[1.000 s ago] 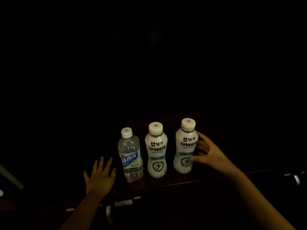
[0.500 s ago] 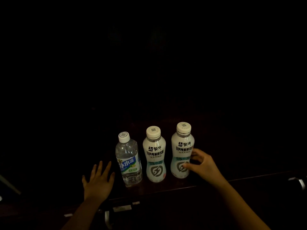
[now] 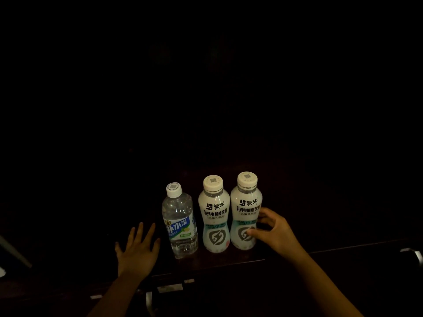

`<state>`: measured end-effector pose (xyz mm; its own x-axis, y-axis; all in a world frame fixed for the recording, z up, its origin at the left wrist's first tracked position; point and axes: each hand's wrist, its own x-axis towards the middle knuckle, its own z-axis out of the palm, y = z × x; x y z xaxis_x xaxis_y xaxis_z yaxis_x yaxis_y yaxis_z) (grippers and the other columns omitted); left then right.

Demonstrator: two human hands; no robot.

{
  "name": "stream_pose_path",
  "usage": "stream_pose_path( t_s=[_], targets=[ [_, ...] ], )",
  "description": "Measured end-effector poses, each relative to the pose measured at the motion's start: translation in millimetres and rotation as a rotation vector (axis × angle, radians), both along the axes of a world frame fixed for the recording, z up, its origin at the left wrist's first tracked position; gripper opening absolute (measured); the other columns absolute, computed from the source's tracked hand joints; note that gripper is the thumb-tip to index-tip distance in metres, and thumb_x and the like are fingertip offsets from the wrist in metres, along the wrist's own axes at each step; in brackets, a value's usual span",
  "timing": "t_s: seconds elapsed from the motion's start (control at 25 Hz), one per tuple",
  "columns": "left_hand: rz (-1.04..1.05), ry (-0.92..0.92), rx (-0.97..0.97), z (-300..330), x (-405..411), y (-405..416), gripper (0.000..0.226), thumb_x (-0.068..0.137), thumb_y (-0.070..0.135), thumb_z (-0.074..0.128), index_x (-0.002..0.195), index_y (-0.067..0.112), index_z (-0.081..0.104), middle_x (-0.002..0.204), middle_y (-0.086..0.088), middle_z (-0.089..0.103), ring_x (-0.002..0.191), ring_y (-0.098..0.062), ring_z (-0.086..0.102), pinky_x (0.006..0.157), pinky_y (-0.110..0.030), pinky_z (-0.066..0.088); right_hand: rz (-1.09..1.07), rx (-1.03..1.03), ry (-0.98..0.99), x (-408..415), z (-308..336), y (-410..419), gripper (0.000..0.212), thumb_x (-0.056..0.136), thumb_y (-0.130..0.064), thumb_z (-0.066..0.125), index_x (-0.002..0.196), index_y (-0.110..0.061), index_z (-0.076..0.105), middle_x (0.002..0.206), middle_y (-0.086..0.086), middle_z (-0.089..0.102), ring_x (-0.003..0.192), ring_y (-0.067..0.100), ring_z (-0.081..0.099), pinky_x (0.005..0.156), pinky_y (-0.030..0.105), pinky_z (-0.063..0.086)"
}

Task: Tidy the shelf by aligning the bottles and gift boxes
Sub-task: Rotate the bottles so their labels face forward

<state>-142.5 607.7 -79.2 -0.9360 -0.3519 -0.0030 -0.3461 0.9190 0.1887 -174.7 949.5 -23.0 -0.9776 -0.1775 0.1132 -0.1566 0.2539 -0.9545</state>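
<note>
Loosely, right hand (image 3: 278, 233) curls round the rightmost bottle (image 3: 246, 211); left hand (image 3: 137, 252) splays flat.

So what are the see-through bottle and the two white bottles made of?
The see-through bottle looks like thin clear plastic: you can see through it, and it glints. The two white bottles look like plastic too, wrapped in smooth, shiny white printed labels, clear at the necks. Their caps look like matte plastic.
</note>
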Motion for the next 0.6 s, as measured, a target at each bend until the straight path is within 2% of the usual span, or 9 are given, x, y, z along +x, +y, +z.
stream_pose_path(
  t_s=[0.36, 0.6],
  targets=[
    [-0.011, 0.011, 0.006, -1, 0, -1, 0.056, 0.093, 0.053, 0.019, 0.144, 0.039, -0.001, 0.159, 0.002, -0.006, 0.145, -0.018, -0.010, 0.114, -0.057, -0.004, -0.003, 0.018, -0.011, 2, -1, -15, 0.048, 0.067, -0.013, 0.076, 0.098, -0.041, 0.051, 0.108, -0.015, 0.057, 0.102, 0.002, 0.053, 0.074, 0.016, 0.047],
    [-0.012, 0.004, 0.003, -2, -1, -3, 0.056, 0.093, 0.053, 0.019, 0.144, 0.039, 0.000, 0.159, 0.001, -0.006, 0.145, -0.018, -0.010, 0.113, -0.057, -0.004, 0.004, 0.054, -0.001, 2, -1, -15, 0.049, 0.066, -0.014, 0.076, 0.099, -0.040, 0.051, 0.107, -0.014, 0.059, 0.100, 0.001, 0.055, 0.064, 0.009, 0.049]
  ],
)
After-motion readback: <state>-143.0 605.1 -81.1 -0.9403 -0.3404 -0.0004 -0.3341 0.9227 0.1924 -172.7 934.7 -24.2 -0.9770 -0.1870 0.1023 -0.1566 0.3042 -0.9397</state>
